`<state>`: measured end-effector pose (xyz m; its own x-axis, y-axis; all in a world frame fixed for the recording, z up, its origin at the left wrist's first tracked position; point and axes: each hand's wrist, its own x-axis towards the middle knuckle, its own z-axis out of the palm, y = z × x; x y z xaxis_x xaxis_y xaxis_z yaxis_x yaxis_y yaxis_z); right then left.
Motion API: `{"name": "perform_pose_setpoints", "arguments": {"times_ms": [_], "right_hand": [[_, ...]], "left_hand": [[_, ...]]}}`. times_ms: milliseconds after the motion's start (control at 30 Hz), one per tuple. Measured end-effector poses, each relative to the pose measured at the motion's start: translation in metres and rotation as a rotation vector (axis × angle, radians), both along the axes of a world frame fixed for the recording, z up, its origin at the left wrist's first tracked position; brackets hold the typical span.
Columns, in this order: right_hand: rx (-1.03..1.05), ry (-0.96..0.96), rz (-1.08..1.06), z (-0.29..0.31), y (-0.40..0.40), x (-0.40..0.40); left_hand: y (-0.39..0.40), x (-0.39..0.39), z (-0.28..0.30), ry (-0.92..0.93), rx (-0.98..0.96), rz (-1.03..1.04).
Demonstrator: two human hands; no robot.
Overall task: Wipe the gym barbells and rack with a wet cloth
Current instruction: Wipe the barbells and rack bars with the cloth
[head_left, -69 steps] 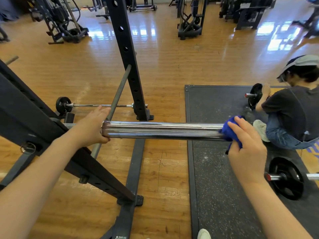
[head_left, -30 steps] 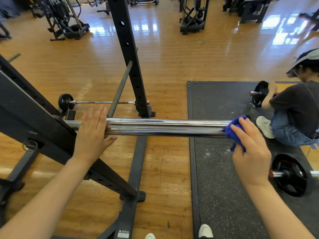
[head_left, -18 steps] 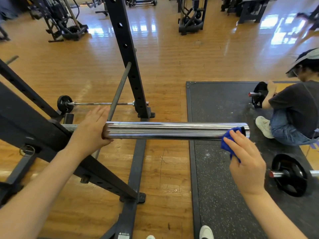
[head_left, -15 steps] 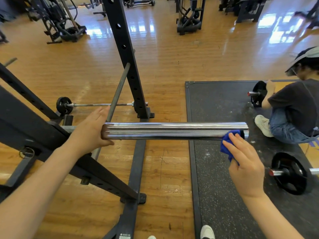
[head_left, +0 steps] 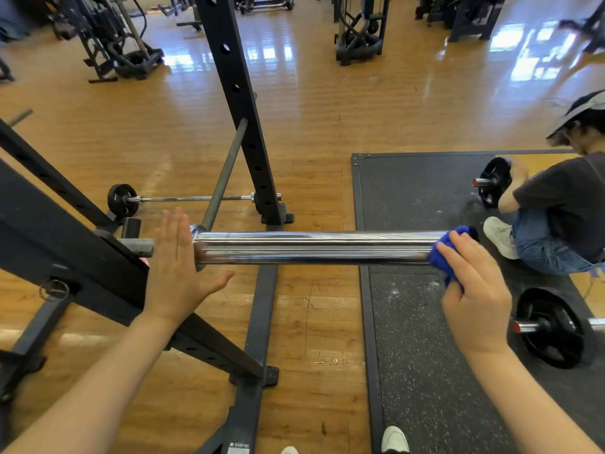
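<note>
A chrome barbell sleeve (head_left: 311,247) runs left to right at chest height, its thin shaft resting on the black rack (head_left: 65,247). My left hand (head_left: 178,267) is flat with straight fingers against the sleeve's inner collar. My right hand (head_left: 471,290) grips a blue cloth (head_left: 447,253) wrapped over the sleeve's outer end, which the cloth and fingers hide.
A black rack upright (head_left: 242,126) and base rail (head_left: 258,322) stand just beyond the sleeve. A small barbell (head_left: 183,198) lies on the wooden floor. On the rubber mat (head_left: 425,339), a crouching person (head_left: 563,208) handles a plate-loaded bar; another weight plate (head_left: 550,326) lies near my right wrist.
My left hand has opened from a curled hold on the collar to a flat palm. My right hand and cloth moved up from under the sleeve's tip onto its end.
</note>
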<state>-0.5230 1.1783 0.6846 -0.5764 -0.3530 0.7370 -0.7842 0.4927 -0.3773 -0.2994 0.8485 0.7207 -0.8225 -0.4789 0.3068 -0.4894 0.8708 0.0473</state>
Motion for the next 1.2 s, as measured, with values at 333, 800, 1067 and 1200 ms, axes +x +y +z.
{"name": "perform_pose_setpoints", "arguments": {"times_ms": [333,800,1067,1200], "right_hand": [[-0.028,-0.09,-0.048,0.01,0.001,0.019],[0.05,-0.048,0.012,0.007,-0.003,0.02],[0.009,-0.099,-0.016,0.027,-0.016,0.007],[0.082,-0.062,-0.011,0.02,-0.026,0.004]], "left_hand": [[-0.006,-0.008,0.014,-0.17,-0.143,0.083],[-0.013,-0.02,0.045,-0.278,0.152,-0.009],[-0.004,0.0,0.019,-0.12,-0.04,0.002],[-0.006,-0.002,0.014,-0.065,-0.078,0.027]]}}
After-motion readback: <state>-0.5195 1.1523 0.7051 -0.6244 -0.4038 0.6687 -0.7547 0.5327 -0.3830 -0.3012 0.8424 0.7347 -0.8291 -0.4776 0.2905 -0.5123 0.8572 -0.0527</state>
